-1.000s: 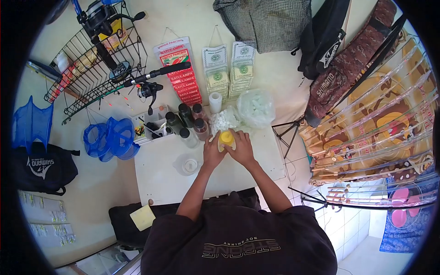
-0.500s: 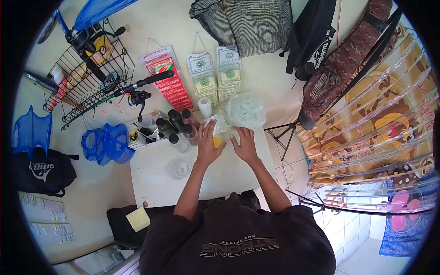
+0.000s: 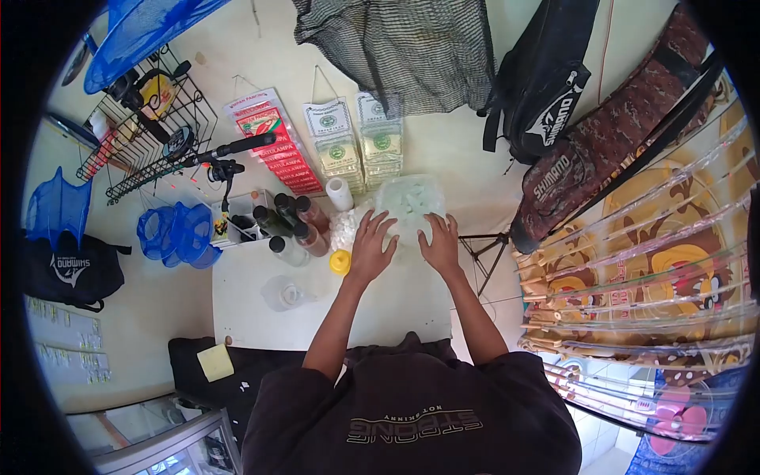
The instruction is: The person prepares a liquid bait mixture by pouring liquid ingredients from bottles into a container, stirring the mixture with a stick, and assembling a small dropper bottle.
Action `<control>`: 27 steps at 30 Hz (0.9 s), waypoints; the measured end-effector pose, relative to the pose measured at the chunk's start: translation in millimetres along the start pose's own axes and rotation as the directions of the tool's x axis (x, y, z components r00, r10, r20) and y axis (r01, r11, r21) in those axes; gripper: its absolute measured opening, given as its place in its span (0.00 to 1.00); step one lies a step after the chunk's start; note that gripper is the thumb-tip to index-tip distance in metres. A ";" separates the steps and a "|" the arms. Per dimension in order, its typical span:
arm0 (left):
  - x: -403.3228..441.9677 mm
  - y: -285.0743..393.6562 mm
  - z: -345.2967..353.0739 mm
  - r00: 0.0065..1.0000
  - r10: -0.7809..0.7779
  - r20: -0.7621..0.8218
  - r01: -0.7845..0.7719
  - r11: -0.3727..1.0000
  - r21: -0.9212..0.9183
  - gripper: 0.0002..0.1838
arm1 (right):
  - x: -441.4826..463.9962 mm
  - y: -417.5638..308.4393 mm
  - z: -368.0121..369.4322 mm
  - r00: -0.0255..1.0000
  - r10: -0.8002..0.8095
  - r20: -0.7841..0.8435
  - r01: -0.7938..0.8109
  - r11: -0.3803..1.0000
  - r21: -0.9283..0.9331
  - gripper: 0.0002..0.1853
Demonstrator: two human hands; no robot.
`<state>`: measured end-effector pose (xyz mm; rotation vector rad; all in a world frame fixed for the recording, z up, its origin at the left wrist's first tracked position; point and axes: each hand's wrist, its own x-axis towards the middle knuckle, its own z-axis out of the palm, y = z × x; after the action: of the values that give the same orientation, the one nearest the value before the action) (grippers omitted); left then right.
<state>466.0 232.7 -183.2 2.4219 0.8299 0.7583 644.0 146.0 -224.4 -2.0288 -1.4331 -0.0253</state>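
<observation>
At the far side of the white table, a clear plastic bag [image 3: 410, 199] of pale greenish pieces sits just beyond my hands. My left hand [image 3: 375, 247] is at its near left edge, fingers spread. My right hand [image 3: 440, 247] is at the near right edge, its fingers also apart. Whether the fingertips touch the plastic, I cannot tell. Left of my left hand lie a bag of small white pieces [image 3: 343, 229] and a round yellow lid [image 3: 340, 262]. A white cylindrical container [image 3: 339, 193] stands behind them.
Several dark-capped bottles [image 3: 291, 229] stand left of my hands. A clear plastic container [image 3: 285, 294] is on the white table [image 3: 380, 313]. Red packets [image 3: 285, 150] and pale packets [image 3: 340, 146] hang behind. Fishing rods and a tripod leg [image 3: 484, 257] stand to the right.
The view has shifted. My hands have moved from the white pieces to the bag of greenish pieces, which now sits between them. The yellow lid, partly covered before, shows fully.
</observation>
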 end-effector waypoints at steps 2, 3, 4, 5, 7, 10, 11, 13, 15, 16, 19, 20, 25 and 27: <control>3.4 -2.9 17.8 1.000 -0.017 0.003 0.017 1.000 0.019 0.23 | 4.0 10.2 1.0 0.999 0.018 0.045 -0.017 1.000 -0.006 0.24; 4.6 -4.0 26.4 0.999 -0.031 0.007 0.031 0.999 0.035 0.24 | 5.8 14.5 1.3 0.996 0.038 0.087 -0.036 0.999 -0.014 0.25; 6.1 -5.8 34.3 0.999 -0.036 0.003 0.036 0.999 0.035 0.24 | 8.2 18.8 1.4 0.995 0.033 0.091 -0.032 0.999 -0.015 0.25; 7.0 -8.1 41.6 0.998 -0.055 0.023 0.054 0.996 0.064 0.25 | 10.6 22.8 1.9 0.992 0.012 0.127 -0.009 1.000 -0.027 0.26; 10.4 -8.2 51.5 0.996 -0.082 0.035 0.079 0.992 0.094 0.27 | 15.6 32.5 6.6 0.986 -0.017 0.168 0.023 0.999 -0.037 0.27; 12.2 -9.3 66.0 0.987 -0.157 0.042 0.146 0.972 0.182 0.32 | 20.5 42.3 12.7 0.980 -0.079 0.184 0.085 0.996 -0.026 0.27; 13.6 -10.6 70.2 0.980 -0.192 0.045 0.182 0.969 0.169 0.34 | 21.8 44.6 14.1 0.976 -0.076 0.202 0.087 0.995 -0.043 0.27; 15.0 -15.4 79.0 0.971 -0.234 0.040 0.226 0.962 0.156 0.37 | 26.4 46.9 16.5 0.971 -0.083 0.226 0.098 0.993 -0.058 0.27; 16.1 -18.5 84.5 0.965 -0.253 0.066 0.240 0.957 0.166 0.39 | 31.8 47.6 19.0 0.976 -0.132 0.172 0.145 0.987 -0.065 0.26; 17.6 -19.1 86.4 0.964 -0.260 0.062 0.247 0.955 0.166 0.39 | 34.8 47.6 19.9 0.974 -0.138 0.177 0.151 0.987 -0.063 0.26; 22.8 -19.7 90.7 0.956 -0.286 0.071 0.267 0.942 0.204 0.39 | 43.0 48.0 22.7 0.980 -0.162 0.118 0.171 0.983 -0.068 0.24; 25.0 -20.0 91.5 0.959 -0.279 0.057 0.261 0.941 0.217 0.39 | 46.2 47.9 23.9 0.981 -0.149 0.124 0.159 0.984 -0.074 0.23; 34.5 -25.2 95.8 0.954 -0.293 0.060 0.272 0.933 0.236 0.40 | 53.5 53.7 36.3 0.972 -0.217 0.088 0.226 0.968 -0.106 0.23; 36.3 -27.5 97.1 0.950 -0.303 0.072 0.280 0.933 0.228 0.40 | 53.0 54.6 42.4 0.980 -0.171 0.098 0.185 0.968 -0.167 0.23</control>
<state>540.0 252.4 -258.3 2.4177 1.2498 0.4406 697.5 201.3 -265.2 -2.0538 -1.7159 -0.1501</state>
